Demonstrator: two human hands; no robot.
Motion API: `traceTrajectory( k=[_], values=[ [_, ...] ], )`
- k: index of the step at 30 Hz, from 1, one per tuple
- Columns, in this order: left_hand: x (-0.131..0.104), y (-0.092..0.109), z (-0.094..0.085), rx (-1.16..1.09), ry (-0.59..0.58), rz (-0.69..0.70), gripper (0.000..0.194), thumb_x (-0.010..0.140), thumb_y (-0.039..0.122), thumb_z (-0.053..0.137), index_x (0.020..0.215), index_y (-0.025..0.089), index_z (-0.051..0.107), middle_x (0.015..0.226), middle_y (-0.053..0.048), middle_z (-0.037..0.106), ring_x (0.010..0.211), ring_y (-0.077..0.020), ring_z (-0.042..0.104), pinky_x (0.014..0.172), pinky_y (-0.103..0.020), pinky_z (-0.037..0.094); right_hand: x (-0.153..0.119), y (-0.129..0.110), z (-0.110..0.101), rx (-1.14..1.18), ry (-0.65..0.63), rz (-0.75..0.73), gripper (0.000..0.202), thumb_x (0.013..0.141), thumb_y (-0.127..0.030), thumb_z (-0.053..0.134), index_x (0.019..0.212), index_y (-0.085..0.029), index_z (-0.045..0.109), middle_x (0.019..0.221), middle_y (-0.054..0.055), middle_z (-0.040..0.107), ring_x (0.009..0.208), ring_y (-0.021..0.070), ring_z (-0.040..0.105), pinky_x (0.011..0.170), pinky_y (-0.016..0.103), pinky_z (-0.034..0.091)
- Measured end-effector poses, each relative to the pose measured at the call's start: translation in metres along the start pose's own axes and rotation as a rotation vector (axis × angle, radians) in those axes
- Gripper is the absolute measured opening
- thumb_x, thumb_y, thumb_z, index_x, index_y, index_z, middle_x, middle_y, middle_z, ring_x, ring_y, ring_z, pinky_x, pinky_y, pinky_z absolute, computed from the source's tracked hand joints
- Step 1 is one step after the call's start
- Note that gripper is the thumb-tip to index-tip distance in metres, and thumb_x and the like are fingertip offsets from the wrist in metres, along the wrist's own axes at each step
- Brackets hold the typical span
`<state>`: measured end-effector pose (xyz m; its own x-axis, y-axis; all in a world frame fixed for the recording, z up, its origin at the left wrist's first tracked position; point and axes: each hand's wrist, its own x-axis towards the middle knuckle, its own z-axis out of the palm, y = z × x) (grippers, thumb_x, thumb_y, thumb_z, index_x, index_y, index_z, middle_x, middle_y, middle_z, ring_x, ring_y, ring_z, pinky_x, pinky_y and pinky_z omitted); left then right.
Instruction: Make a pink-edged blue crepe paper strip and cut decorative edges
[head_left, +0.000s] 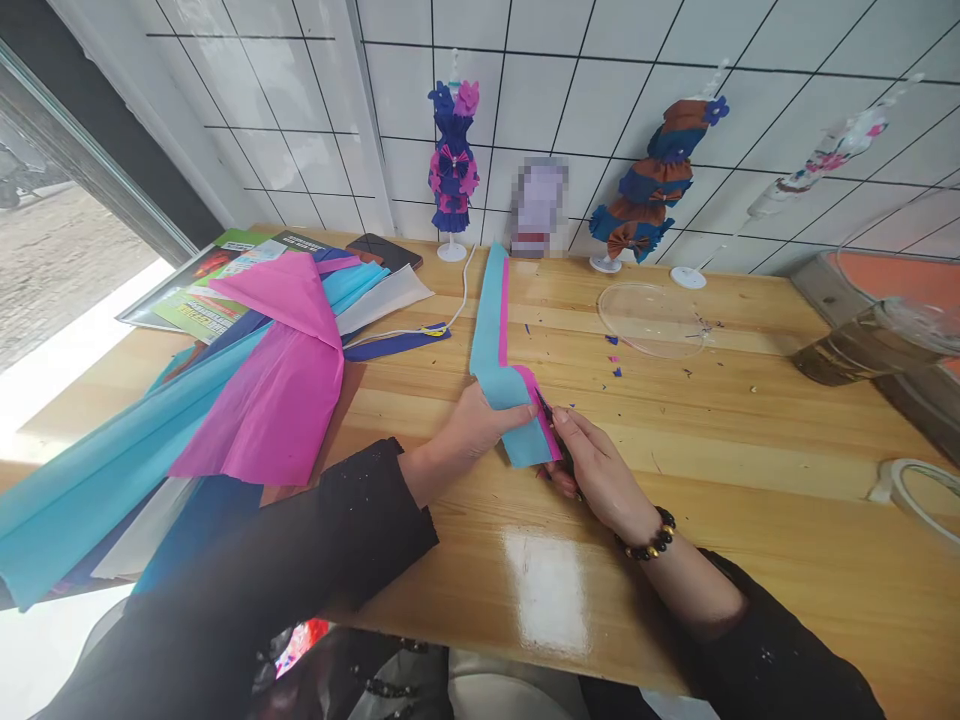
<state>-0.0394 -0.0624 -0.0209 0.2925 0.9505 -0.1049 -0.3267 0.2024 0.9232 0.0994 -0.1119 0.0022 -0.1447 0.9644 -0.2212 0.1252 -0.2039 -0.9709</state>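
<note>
A long strip of light blue crepe paper (491,310) with a pink strip (504,315) along its right edge runs from the back of the wooden table towards me. My left hand (484,420) grips its near part, thumb on top, and the paper bulges up a little there. My right hand (592,465) is closed around dark scissors (546,408), whose blades lie at the pink edge. Most of the scissors' handle is hidden by the fingers.
To the left lie crepe sheets in pink (292,390) and blue, magazines (195,300) and a phone (384,250). Small decorated dress stands (453,160) line the tiled wall. A clear plastic disc (652,318), a brown cup (840,345) and a tape roll (926,495) are on the right.
</note>
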Motion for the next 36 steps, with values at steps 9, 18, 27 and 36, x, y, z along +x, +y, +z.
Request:
traceTrajectory(
  k=[9,18,27,36],
  values=[
    [-0.0021,0.0023,0.0012,-0.078,-0.054,-0.017,0.038,0.057,0.023,0.075,0.090,0.014,0.061,0.086,-0.005,0.066,0.074,-0.0163,0.060,0.073,-0.031,0.049,0.0004,0.0010,0.0014,-0.045,0.010,-0.052,0.039,0.088,-0.051,0.031,0.065,-0.020,0.040,0.039,-0.007,0.041,0.034,0.0073,0.038,0.039,0.020,0.033],
    [-0.0009,-0.0001,-0.0003,-0.100,-0.065,-0.044,0.036,0.058,0.022,0.075,0.090,0.015,0.061,0.084,-0.004,0.066,0.073,-0.0160,0.060,0.074,-0.033,0.048,-0.0011,-0.0004,0.0025,-0.042,0.038,-0.023,0.039,0.085,-0.055,0.034,0.066,-0.021,0.040,0.041,-0.007,0.040,0.032,0.0067,0.032,0.033,0.020,0.027],
    [0.0002,-0.0019,-0.0003,-0.117,-0.047,-0.072,0.039,0.055,0.022,0.076,0.090,0.015,0.062,0.085,-0.004,0.067,0.076,-0.0178,0.060,0.076,-0.035,0.047,0.0016,0.0054,0.0042,0.046,0.050,0.019,0.035,0.083,-0.055,0.038,0.072,-0.022,0.039,0.042,-0.009,0.031,0.032,0.0063,0.026,0.030,0.019,0.027],
    [-0.0005,-0.0022,0.0006,-0.171,-0.060,-0.058,0.040,0.057,0.022,0.075,0.094,0.015,0.063,0.085,-0.003,0.065,0.075,-0.0145,0.058,0.075,-0.031,0.045,0.0002,0.0018,0.0042,0.043,0.062,0.044,0.035,0.082,-0.056,0.039,0.075,-0.022,0.041,0.043,-0.009,0.031,0.032,0.0062,0.025,0.029,0.019,0.025]
  ],
)
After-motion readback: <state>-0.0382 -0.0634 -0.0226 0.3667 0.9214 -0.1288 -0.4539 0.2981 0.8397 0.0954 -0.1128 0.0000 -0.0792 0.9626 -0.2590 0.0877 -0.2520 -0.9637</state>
